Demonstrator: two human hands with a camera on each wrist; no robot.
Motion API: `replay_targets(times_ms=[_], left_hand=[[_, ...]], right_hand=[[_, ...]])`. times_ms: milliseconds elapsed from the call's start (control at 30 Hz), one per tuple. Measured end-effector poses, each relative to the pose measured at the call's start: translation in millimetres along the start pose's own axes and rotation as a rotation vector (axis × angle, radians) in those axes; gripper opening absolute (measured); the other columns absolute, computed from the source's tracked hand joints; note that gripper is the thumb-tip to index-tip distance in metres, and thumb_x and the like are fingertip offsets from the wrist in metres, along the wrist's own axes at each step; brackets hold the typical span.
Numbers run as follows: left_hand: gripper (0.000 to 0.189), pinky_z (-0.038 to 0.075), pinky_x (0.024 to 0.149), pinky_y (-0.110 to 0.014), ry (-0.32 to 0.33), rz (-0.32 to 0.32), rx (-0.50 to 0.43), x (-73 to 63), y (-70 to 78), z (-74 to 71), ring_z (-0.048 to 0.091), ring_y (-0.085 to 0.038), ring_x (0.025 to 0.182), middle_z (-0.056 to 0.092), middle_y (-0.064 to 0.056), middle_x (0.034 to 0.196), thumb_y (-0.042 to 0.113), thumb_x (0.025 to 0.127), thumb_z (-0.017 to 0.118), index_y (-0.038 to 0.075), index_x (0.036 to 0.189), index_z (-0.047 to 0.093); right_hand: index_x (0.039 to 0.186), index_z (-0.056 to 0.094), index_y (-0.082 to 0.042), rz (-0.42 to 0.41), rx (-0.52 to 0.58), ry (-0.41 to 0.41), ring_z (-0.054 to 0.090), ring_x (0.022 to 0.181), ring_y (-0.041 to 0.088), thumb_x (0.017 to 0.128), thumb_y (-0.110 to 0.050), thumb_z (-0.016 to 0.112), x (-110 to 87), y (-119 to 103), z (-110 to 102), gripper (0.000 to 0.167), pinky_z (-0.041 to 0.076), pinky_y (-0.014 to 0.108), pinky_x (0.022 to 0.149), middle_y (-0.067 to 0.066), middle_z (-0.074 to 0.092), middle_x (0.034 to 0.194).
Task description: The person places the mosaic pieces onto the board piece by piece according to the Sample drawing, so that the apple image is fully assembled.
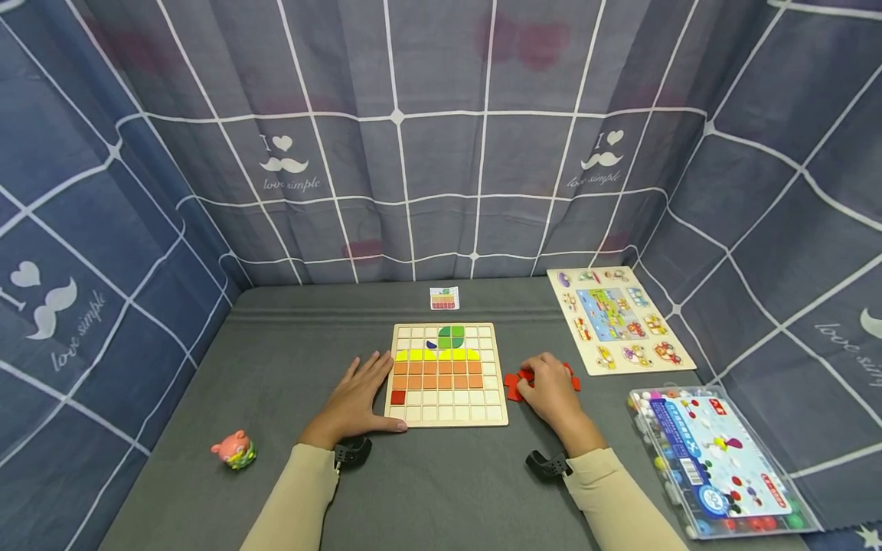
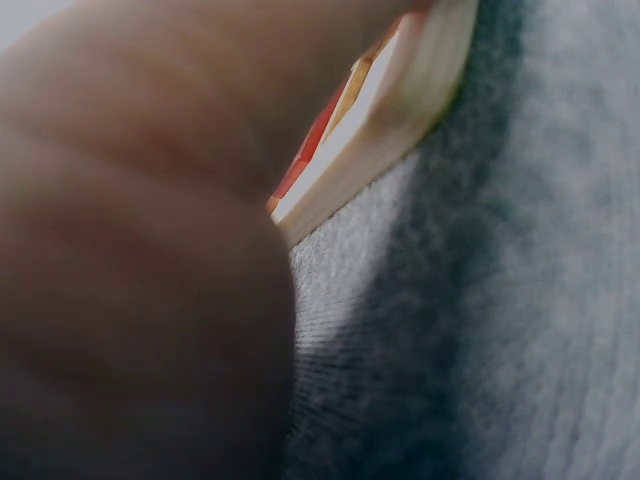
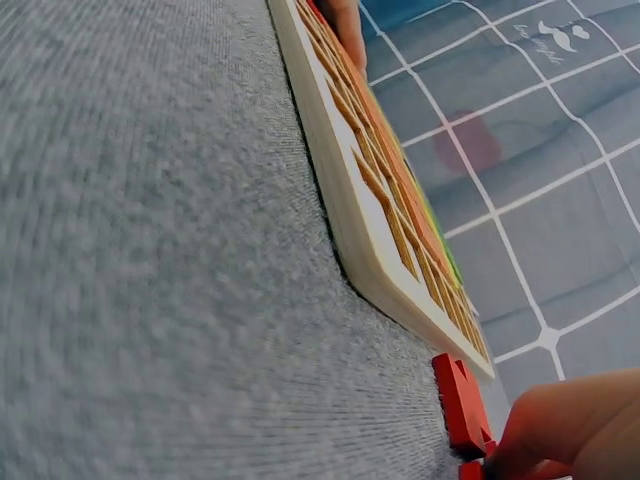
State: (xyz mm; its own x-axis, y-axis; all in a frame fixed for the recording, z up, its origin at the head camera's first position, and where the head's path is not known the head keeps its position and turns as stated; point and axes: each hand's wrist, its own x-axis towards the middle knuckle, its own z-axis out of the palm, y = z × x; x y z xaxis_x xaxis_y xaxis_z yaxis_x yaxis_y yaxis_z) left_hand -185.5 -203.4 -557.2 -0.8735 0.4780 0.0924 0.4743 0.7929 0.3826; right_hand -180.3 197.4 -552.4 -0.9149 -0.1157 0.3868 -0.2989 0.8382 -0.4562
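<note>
A wooden grid board (image 1: 451,421) lies flat on the table. Set in it are green pieces (image 1: 451,337), a small dark blue piece (image 1: 431,344), a row of yellow pieces (image 1: 438,355), rows of orange squares (image 1: 438,374) and one red square (image 1: 398,397). My left hand (image 1: 358,402) rests flat along the board's left side, fingers extended, thumb by the near left corner. Right of the board, my right hand (image 1: 550,389) bends its fingers over a pile of red tiles (image 1: 512,386). The right wrist view shows fingertips touching red tiles (image 3: 460,405); whether one is pinched is hidden.
A small picture card (image 1: 444,298) lies behind the board. At the back right is a wooden picture puzzle (image 1: 623,321), with a clear box of colored beads (image 1: 723,463) nearer me. A pink pig figure (image 1: 235,450) stands at the left. Grid-patterned curtains (image 1: 441,153) enclose the table.
</note>
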Motion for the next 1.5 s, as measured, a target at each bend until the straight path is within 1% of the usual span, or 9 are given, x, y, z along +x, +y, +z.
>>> replay_targets(times_ms=[200, 300, 400, 667, 800, 933, 1033, 1200, 1500], left_hand=[[0.139, 0.005, 0.125, -0.058, -0.002, 0.005, -0.004, -0.4, -1.0, 0.8, 0.018, -0.032, 0.158, 0.025, -0.011, 0.172, 0.092, 0.067, 0.071, 0.005, 0.167, 0.027], [0.140, 0.005, 0.125, -0.057, -0.003, -0.001, 0.002, -0.6, -2.0, 1.8, 0.018, -0.032, 0.158, 0.025, -0.011, 0.172, 0.092, 0.067, 0.071, 0.005, 0.167, 0.027], [0.140, 0.005, 0.125, -0.057, -0.006, -0.004, 0.007, -0.7, -2.1, 1.5, 0.018, -0.032, 0.158, 0.024, -0.011, 0.172, 0.092, 0.067, 0.071, 0.006, 0.168, 0.027], [0.139, 0.005, 0.125, -0.058, -0.008, 0.001, 0.002, -0.8, 0.2, -0.7, 0.018, -0.032, 0.158, 0.025, -0.011, 0.171, 0.091, 0.067, 0.072, 0.005, 0.167, 0.027], [0.140, 0.005, 0.125, -0.058, -0.007, -0.002, 0.010, 0.4, -0.5, 1.0, 0.019, -0.032, 0.158, 0.025, -0.011, 0.172, 0.092, 0.067, 0.071, 0.006, 0.167, 0.027], [0.140, 0.005, 0.126, -0.058, -0.011, -0.007, 0.025, 1.6, -1.2, 2.0, 0.018, -0.032, 0.158, 0.025, -0.011, 0.172, 0.094, 0.067, 0.069, 0.007, 0.168, 0.027], [0.140, 0.005, 0.125, -0.058, -0.010, -0.007, 0.022, 1.7, -1.3, 1.8, 0.018, -0.032, 0.158, 0.025, -0.011, 0.172, 0.094, 0.067, 0.069, 0.006, 0.167, 0.027], [0.138, 0.007, 0.125, -0.060, 0.010, 0.014, 0.023, 1.5, -1.9, 2.2, 0.020, -0.034, 0.157, 0.026, -0.013, 0.171, 0.092, 0.069, 0.070, 0.005, 0.167, 0.028], [0.135, 0.006, 0.125, -0.061, 0.016, 0.028, 0.006, -0.6, -2.1, 1.3, 0.019, -0.035, 0.157, 0.025, -0.014, 0.171, 0.088, 0.070, 0.073, 0.004, 0.167, 0.028]], right_hand=[[0.096, 0.077, 0.003, -0.002, 0.040, 0.089, 0.066, 0.086, 0.037, 0.074, 0.005, 0.076, 0.8, -2, 3, 0.022, 0.056, 0.051, 0.077, 0.015, 0.067, 0.093], [0.098, 0.078, 0.003, -0.035, 0.075, 0.122, 0.066, 0.089, 0.037, 0.075, 0.005, 0.077, 2.6, -7, 5, 0.023, 0.057, 0.051, 0.079, 0.015, 0.068, 0.096], [0.098, 0.078, 0.002, -0.097, 0.106, 0.128, 0.066, 0.089, 0.036, 0.076, 0.005, 0.078, 4.4, -15, 9, 0.023, 0.056, 0.051, 0.080, 0.014, 0.069, 0.097], [0.093, 0.077, -0.003, -0.334, 0.164, 0.058, 0.064, 0.086, 0.027, 0.076, 0.007, 0.081, 9.3, -49, 28, 0.020, 0.057, 0.043, 0.076, 0.007, 0.068, 0.097], [0.089, 0.077, -0.004, -0.424, 0.208, 0.001, 0.064, 0.088, 0.024, 0.078, 0.008, 0.080, 11.2, -69, 39, 0.016, 0.058, 0.039, 0.077, 0.006, 0.068, 0.096], [0.091, 0.078, -0.006, -0.474, 0.223, -0.083, 0.064, 0.091, 0.020, 0.083, 0.004, 0.081, 11.0, -89, 51, 0.013, 0.057, 0.036, 0.082, 0.003, 0.068, 0.098], [0.094, 0.079, -0.008, -0.521, 0.224, -0.123, 0.064, 0.093, 0.018, 0.085, 0.002, 0.080, 10.7, -103, 59, 0.013, 0.057, 0.034, 0.084, 0.001, 0.068, 0.100], [0.095, 0.080, -0.008, -0.601, 0.220, -0.136, 0.065, 0.097, 0.019, 0.088, 0.000, 0.081, 13.6, -117, 73, 0.011, 0.056, 0.031, 0.087, 0.002, 0.070, 0.103], [0.093, 0.082, -0.006, -0.636, 0.188, -0.184, 0.067, 0.099, 0.019, 0.092, 0.000, 0.081, 17.3, -130, 81, 0.006, 0.055, 0.029, 0.090, 0.004, 0.074, 0.106]])
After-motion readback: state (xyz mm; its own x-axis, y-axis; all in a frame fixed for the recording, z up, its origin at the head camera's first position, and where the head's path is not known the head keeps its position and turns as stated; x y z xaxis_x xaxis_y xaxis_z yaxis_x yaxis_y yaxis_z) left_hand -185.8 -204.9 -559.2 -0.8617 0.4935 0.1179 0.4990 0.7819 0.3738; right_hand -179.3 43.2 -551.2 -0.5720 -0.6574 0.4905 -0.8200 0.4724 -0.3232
